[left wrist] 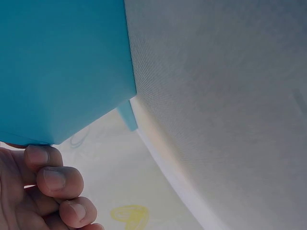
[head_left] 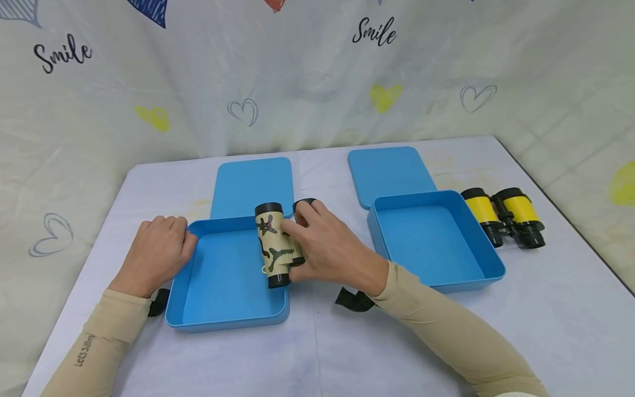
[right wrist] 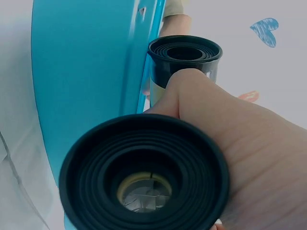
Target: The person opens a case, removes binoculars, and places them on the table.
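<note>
Camouflage-patterned binoculars (head_left: 272,237) with black ends are in my right hand (head_left: 329,242), gripped over the right wall of the left blue box (head_left: 218,275). One barrel overlaps the inside of that box; the other is partly hidden by my fingers. In the right wrist view, two black ends of the binoculars (right wrist: 79,177) face the camera. My left hand (head_left: 161,251) holds the same box at its upper left corner, thumb at the rim. The left wrist view shows curled fingers (left wrist: 60,182) against the edge of the box wall (left wrist: 62,72).
A second blue box (head_left: 431,237) stands to the right, nothing inside it. Behind the boxes lie two flat blue lids (head_left: 254,184) (head_left: 389,172). Yellow-and-black binoculars (head_left: 520,209) lie beside the right box. A printed cloth (head_left: 307,71) hangs behind the white table (head_left: 307,353).
</note>
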Available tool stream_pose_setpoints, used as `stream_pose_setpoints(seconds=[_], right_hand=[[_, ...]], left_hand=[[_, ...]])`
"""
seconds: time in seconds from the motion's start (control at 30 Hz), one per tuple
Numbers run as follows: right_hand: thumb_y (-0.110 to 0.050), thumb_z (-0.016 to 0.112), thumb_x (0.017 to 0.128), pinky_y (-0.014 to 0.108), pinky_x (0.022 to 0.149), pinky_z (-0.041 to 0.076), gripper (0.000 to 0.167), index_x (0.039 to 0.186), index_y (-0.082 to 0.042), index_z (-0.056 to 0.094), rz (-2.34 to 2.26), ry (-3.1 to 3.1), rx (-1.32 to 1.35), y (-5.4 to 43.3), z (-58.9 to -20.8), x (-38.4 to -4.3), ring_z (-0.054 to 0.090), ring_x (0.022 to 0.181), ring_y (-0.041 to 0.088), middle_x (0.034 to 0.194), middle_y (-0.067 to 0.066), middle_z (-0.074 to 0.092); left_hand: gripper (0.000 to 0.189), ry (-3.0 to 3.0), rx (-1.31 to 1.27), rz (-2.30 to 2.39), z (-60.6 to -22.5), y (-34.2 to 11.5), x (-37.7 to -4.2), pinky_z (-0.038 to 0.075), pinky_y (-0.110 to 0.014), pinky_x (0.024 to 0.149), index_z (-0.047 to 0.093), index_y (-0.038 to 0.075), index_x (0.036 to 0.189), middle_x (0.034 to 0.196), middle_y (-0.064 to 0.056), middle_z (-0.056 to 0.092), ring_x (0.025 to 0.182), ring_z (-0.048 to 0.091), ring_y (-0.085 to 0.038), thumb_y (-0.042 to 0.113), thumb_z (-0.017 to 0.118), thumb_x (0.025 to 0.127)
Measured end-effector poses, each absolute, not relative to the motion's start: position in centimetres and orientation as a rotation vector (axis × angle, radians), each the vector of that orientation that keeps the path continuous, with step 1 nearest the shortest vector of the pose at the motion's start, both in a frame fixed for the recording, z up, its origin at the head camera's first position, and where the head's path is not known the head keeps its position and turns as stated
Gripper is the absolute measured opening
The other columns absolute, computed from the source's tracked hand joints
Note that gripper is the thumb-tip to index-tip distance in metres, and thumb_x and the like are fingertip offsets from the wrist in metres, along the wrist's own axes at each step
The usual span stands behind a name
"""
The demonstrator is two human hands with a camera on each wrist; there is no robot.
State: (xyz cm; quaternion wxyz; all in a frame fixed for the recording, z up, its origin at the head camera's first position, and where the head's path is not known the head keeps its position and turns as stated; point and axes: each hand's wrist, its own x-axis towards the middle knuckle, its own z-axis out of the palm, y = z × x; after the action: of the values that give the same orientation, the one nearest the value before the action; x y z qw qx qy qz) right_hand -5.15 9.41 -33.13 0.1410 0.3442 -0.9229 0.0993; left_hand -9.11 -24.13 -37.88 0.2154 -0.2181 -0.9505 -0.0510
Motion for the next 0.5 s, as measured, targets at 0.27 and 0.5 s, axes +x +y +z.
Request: stream_pose_setpoints(seconds=[0.27, 0.5], right_hand=[[-0.043, 0.088, 0.066, 0.026, 0.07, 0.037, 0.061, 0.116, -0.018, 0.063, 0.254, -2.661, 0.969, 10.3, -33.0, -5.2, 0.039, 0.091, 0.018, 0.098, 0.003, 0.044], [-0.043, 0.088, 0.066, 0.026, 0.069, 0.037, 0.06, 0.115, -0.019, 0.063, 0.241, -2.661, 0.947, 11.1, -33.0, -5.2, 0.04, 0.091, 0.02, 0.098, 0.004, 0.043]], left_hand=[[0.031, -2.62, -0.616, -0.141, -38.0, -24.1, -9.2, 0.028, -0.032, 0.056, 0.042, 0.01, 0.064, 0.054, -0.003, 0.035, 0.055, 0.037, -0.02, 0.012, 0.049, 0.094], [0.032, -2.607, -0.616, -0.136, -38.1, -24.1, -9.2, 0.027, -0.032, 0.056, 0.041, 0.01, 0.063, 0.054, -0.002, 0.034, 0.054, 0.036, -0.019, 0.011, 0.05, 0.094]])
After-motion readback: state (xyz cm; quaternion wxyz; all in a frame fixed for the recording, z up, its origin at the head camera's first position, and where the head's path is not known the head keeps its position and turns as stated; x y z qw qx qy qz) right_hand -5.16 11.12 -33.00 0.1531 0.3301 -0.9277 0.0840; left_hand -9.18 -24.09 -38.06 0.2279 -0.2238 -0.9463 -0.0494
